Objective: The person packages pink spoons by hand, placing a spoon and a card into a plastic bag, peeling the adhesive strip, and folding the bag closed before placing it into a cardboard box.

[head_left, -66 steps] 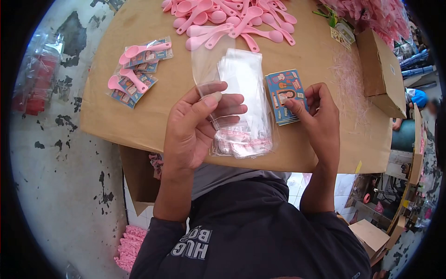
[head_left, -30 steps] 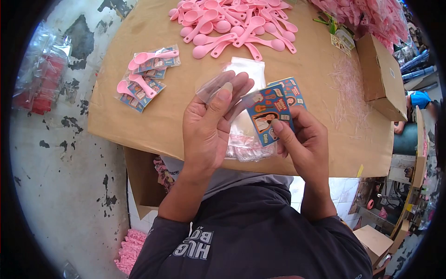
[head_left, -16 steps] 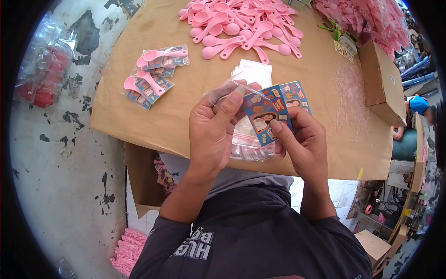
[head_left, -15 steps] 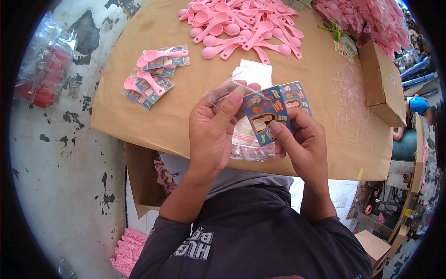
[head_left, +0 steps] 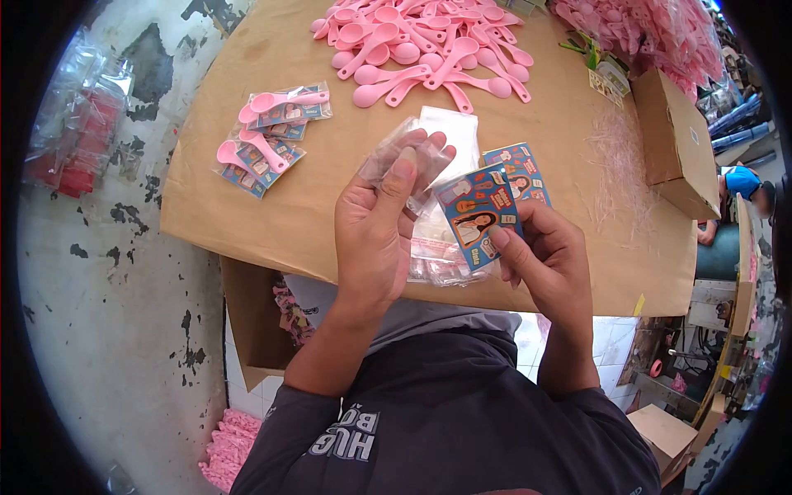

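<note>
Fingers: those of the left hand (head_left: pixel 375 227) pinch a clear bag (head_left: pixel 422 169) against the thumb; those of the right hand (head_left: pixel 551 254) grip a printed blue card (head_left: pixel 474 223). Table (head_left: pixel 561 115), brown-covered. Spoon pile (head_left: pixel 450 62), pink, far side. Cardboard box (head_left: pixel 678 144), right side. Bag stack (head_left: pixel 452 136), partly beneath the held items. Packed sets (head_left: pixel 276 157), spoons with cards, left side. Card stack (head_left: pixel 526 169), just right of the bag stack

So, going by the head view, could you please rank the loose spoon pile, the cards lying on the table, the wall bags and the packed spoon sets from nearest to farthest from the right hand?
From the right hand:
1. Table cards, just beyond it
2. Loose spoon pile, far side
3. Packed spoon sets, left side
4. Wall bags, far left
</note>
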### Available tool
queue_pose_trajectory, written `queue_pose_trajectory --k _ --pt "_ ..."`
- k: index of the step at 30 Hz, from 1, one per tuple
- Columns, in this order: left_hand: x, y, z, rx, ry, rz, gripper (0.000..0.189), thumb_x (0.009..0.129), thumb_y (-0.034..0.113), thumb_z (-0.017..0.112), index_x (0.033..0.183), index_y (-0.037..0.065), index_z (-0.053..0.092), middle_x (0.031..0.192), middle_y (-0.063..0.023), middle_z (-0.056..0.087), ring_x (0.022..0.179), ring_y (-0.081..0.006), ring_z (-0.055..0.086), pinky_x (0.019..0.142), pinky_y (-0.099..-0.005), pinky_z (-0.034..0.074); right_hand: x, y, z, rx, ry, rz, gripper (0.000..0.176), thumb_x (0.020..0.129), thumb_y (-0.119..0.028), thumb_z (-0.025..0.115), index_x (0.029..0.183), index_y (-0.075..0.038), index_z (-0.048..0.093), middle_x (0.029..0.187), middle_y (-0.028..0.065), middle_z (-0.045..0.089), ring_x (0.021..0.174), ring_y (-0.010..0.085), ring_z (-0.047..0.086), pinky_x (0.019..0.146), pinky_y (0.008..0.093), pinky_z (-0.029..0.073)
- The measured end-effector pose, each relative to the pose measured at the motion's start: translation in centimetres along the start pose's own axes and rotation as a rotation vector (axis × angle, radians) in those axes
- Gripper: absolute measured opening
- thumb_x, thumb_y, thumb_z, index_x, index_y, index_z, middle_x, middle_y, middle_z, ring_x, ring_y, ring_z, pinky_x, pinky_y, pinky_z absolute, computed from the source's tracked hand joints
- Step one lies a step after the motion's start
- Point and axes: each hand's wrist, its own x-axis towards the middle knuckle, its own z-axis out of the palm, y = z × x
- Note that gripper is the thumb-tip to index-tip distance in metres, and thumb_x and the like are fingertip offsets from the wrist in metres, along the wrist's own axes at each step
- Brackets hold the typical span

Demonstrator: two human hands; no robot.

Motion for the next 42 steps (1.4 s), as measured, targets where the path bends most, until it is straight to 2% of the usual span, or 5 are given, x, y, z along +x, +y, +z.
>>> queue_pose_trajectory --k 7,14,25,33,42 --pt "-0.4 -0.2 0.6 -0.035 -0.039 -0.034 0.039 0.105 0.011 0.060 0.140 -0.005 0.053 0.138 -0.0236 0.062 0.127 -0.0284 0.063 0.107 -0.0396 0.052 0.3 0.5 0.2 0.087 0.088 -0.044 0.018 0.101 -0.013 0.068 0.112 0.002 0.066 0.078 -0.0012 0.064 0.061 0.0026 0.056 0.053 0.0197 0.042" --pt "-0.1 -0.8 1.0 -0.024 -0.118 -0.106 0.038 0.104 0.010 0.061 0.138 -0.007 0.055 0.134 -0.0243 0.065 0.121 -0.0247 0.066 0.102 -0.0364 0.055 0.5 -0.1 0.0 0.002 -0.026 0.016 0.017 0.101 -0.012 0.068 0.112 0.001 0.067 0.076 -0.0028 0.062 0.059 0.0018 0.055 0.051 0.0203 0.041" --pt "0.5 -2.2 1.2 0.134 -0.223 -0.145 0.035 0.103 0.010 0.062 0.134 -0.006 0.058 0.129 -0.0237 0.067 0.117 -0.0280 0.068 0.099 -0.0421 0.059 0.9 0.1 -2.5 -0.044 -0.118 0.100 0.018 0.100 -0.013 0.070 0.112 0.001 0.069 0.076 -0.0033 0.062 0.059 0.0017 0.055 0.052 0.0204 0.043" --pt "0.2 -1.7 1.4 0.087 -0.153 -0.049 0.036 0.104 0.010 0.059 0.136 -0.006 0.055 0.131 -0.0237 0.066 0.116 -0.0260 0.069 0.099 -0.0413 0.058 1.5 1.2 -2.0 0.164 -0.021 -0.007 0.018 0.101 -0.010 0.067 0.113 0.003 0.064 0.086 0.0066 0.070 0.072 0.0109 0.070 0.063 0.0235 0.058" --pt "-0.2 -2.1 1.5 0.086 -0.107 0.034 0.033 0.105 0.011 0.059 0.134 -0.004 0.058 0.130 -0.0215 0.067 0.115 -0.0231 0.068 0.098 -0.0390 0.058 0.9 1.2 -0.5 0.278 0.035 -0.039 0.014 0.101 -0.009 0.067 0.107 0.003 0.065 0.083 0.0087 0.070 0.072 0.0137 0.071 0.063 0.0251 0.060"
